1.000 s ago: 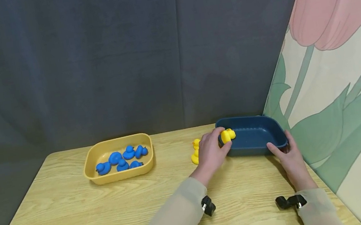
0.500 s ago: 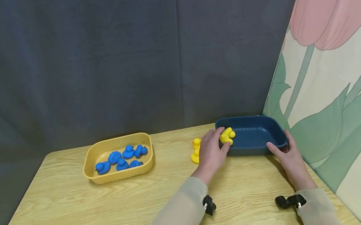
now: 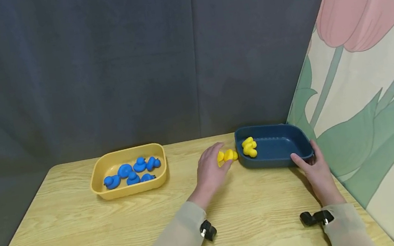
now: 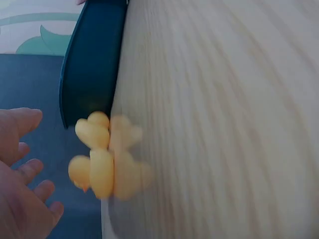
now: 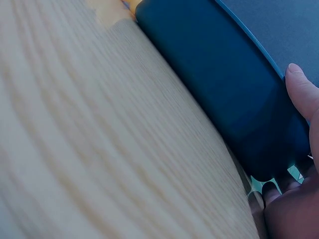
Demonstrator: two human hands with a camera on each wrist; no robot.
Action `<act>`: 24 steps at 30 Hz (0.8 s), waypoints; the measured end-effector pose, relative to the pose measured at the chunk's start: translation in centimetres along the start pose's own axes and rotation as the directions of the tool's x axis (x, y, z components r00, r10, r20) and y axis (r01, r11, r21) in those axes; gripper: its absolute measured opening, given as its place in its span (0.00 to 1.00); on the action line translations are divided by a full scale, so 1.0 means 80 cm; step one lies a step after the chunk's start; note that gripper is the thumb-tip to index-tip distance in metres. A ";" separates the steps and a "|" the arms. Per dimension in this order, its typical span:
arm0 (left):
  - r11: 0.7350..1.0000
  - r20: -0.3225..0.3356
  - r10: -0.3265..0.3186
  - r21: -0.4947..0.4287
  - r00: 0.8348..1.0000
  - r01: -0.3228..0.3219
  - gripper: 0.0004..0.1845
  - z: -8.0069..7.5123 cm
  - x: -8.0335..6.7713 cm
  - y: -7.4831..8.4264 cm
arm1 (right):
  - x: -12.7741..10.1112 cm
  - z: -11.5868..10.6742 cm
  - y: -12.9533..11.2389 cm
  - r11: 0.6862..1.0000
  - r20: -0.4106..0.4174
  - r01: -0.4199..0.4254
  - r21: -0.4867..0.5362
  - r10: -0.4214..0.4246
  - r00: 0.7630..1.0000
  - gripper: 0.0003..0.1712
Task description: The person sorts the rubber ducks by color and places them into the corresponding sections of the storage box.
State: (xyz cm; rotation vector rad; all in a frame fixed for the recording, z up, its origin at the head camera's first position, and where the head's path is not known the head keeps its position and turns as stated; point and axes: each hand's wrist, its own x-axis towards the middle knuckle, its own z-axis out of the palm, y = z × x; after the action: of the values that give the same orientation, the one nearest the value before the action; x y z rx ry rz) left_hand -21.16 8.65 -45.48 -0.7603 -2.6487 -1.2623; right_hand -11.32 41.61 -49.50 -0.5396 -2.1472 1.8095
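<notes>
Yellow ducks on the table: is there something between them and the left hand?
Nothing visible. The left hand is open right beside the yellow ducks, which lie on the table just outside the blue tray.

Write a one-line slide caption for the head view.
Left hand reaches yellow ducks beside the dark blue tray; right hand holds its corner.

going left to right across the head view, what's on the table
yellow tray holding blue ducks → left hand → yellow ducks on the table → dark blue tray holding a yellow duck → right hand gripping its right corner
</notes>
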 end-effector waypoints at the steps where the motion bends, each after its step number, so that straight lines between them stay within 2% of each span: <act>1: 1.000 0.001 0.001 0.000 1.000 -0.001 0.33 -0.003 -0.002 -0.006 | 0.000 0.000 0.000 1.000 -0.002 0.001 -0.004 -0.001 1.000 0.61; 5: 1.000 0.014 -0.005 0.015 1.000 0.005 0.34 -0.016 -0.010 -0.022 | 0.002 0.001 0.000 1.000 0.000 -0.001 0.013 0.001 1.000 0.62; 10: 0.998 0.048 -0.019 0.053 0.999 0.016 0.35 -0.025 -0.015 -0.031 | 0.002 0.001 0.000 1.000 0.003 -0.006 0.021 0.006 1.000 0.62; 18: 0.997 0.126 -0.048 0.073 0.991 0.039 0.37 -0.026 -0.017 -0.035 | 0.000 0.002 -0.003 1.000 -0.002 0.003 0.026 -0.003 1.000 0.62; 24: 0.995 0.148 -0.063 0.081 0.987 0.052 0.37 -0.024 -0.018 -0.037 | 0.000 0.001 -0.003 0.999 -0.003 0.005 0.036 -0.005 1.000 0.62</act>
State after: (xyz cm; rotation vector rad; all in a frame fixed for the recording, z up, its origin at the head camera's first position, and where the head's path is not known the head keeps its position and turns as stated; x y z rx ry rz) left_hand -21.58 5.07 -46.78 -0.8032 -2.8396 -1.1510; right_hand -11.35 41.48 -49.29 -0.5276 -2.1083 1.8402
